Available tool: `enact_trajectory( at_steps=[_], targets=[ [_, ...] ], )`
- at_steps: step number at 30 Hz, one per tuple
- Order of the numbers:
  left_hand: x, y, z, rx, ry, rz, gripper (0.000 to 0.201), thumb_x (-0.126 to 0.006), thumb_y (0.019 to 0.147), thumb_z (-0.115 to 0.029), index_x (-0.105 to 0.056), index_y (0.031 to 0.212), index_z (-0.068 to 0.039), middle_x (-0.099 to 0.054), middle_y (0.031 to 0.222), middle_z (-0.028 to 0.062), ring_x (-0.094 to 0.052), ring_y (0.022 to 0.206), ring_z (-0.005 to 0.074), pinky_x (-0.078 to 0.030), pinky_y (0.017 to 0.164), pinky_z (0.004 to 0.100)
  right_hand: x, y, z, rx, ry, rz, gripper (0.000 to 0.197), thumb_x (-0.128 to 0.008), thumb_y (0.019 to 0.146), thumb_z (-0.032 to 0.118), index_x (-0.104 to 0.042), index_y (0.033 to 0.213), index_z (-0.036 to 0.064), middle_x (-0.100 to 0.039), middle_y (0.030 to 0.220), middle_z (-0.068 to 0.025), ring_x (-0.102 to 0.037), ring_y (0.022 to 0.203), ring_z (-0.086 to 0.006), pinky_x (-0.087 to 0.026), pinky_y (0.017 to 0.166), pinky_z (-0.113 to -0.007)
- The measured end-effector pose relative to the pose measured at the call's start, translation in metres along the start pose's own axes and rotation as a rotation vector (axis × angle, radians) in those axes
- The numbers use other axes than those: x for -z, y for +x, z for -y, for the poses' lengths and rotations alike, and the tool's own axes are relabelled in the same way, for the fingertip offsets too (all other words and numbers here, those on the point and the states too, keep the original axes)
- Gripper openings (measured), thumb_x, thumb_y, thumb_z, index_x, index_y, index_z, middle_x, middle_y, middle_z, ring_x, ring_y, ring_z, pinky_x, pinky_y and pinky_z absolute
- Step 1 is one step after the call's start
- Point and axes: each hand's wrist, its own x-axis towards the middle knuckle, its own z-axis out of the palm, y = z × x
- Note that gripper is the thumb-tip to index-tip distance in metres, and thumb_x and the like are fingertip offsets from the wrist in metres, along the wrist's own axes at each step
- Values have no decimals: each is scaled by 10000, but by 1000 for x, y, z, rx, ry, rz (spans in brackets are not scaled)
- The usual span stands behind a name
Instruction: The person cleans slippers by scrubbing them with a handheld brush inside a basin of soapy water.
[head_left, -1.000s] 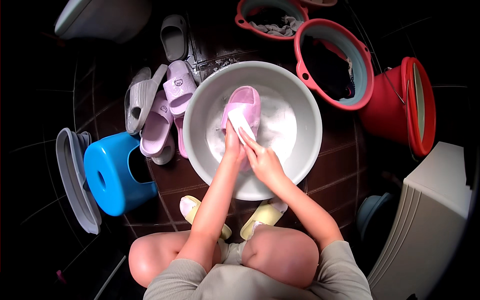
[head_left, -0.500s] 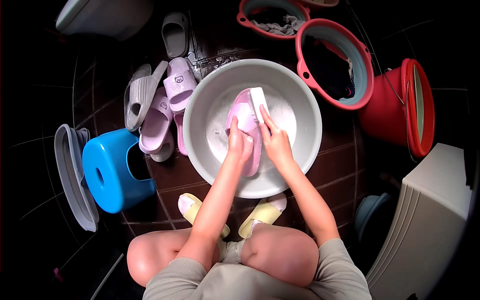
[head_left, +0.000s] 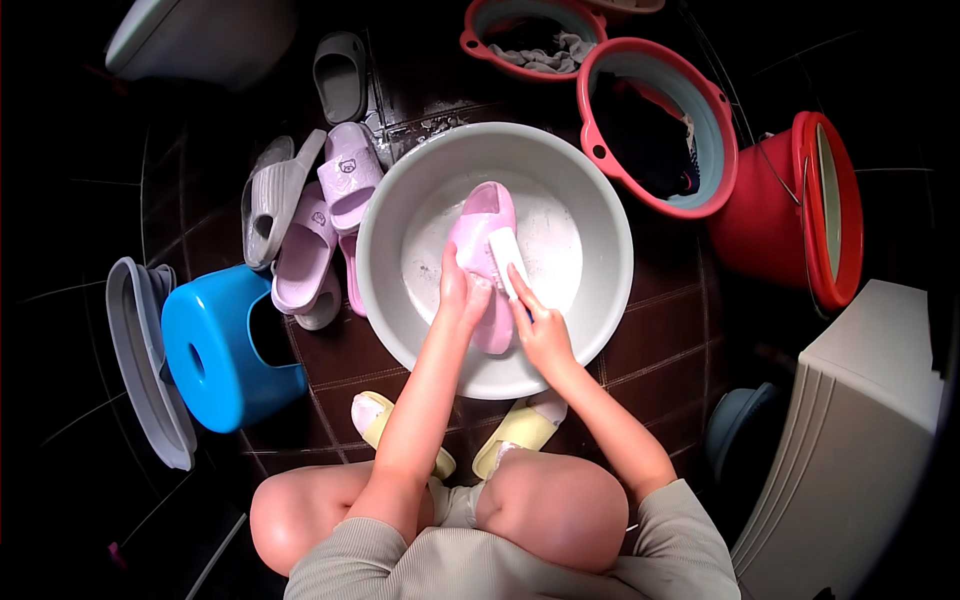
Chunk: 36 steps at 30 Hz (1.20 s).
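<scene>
A large pale grey basin (head_left: 372, 270) stands on the floor in front of me, with whitish, wet-looking contents at its bottom. Over it my left hand (head_left: 463, 290) grips a pink slipper (head_left: 487, 207) by its side, toe pointing away from me. My right hand (head_left: 543, 335) is closed round the handle of a white scrubbing brush (head_left: 508, 258). The bristles rest against the right side of the slipper's upper strap. My left fingers partly hide the slipper's middle.
Left of the basin lie pink slippers (head_left: 305, 262) and grey slippers (head_left: 341, 75). A blue stool (head_left: 225, 350) stands at left beside a folded grey tub (head_left: 150, 370). Red-rimmed basins (head_left: 590, 130) with clothes and a red bucket (head_left: 765, 215) are at upper right. A beige cabinet (head_left: 850, 420) stands at right.
The brush has moved from the slipper's toe end down toward me, along its right side. My right hand came nearer with it. The slipper's toe opening now shows.
</scene>
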Motion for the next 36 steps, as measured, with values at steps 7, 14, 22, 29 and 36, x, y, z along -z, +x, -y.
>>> enact_trajectory(
  at_steps=[7,14,22,29,36],
  targets=[
    [6,18,19,-3,-19,-71,471,-350,980,-357,-461,1254,10,-555,1215,127,-518,1149,231,-377,1019,357,-3,39,-5,34,8,-127,493,-473,926,212,-367,1395,321,-574,649,-265,-594,663,-436,-426,604,-493],
    [5,40,-20,19,493,-98,350,-629,859,-191,-551,1148,-10,-619,1075,130,-606,988,236,-499,851,362,20,0,-22,67,-281,152,495,-492,920,183,-390,1380,333,-642,978,-208,-625,778,-392,-511,677,-438],
    [9,49,-26,96,452,-43,294,-644,863,-207,-593,1088,-24,-649,1021,120,-644,907,223,-533,811,349,27,37,-16,92,-401,89,500,-520,903,200,-406,1364,355,-611,672,-189,-612,609,-369,-481,562,-460],
    [-2,48,-27,144,440,-43,306,-654,856,-181,-573,1087,2,-644,986,123,-640,897,227,-534,804,359,32,54,-32,55,-163,-47,523,-543,889,221,-397,1361,393,-612,634,-154,-617,564,-333,-496,549,-462],
    [13,59,-43,149,473,-90,265,-623,878,-211,-598,1044,-6,-654,945,120,-646,886,209,-543,780,330,11,45,4,-43,-227,135,482,-528,903,175,-440,1344,350,-609,693,-208,-605,635,-388,-493,622,-453]
  ],
)
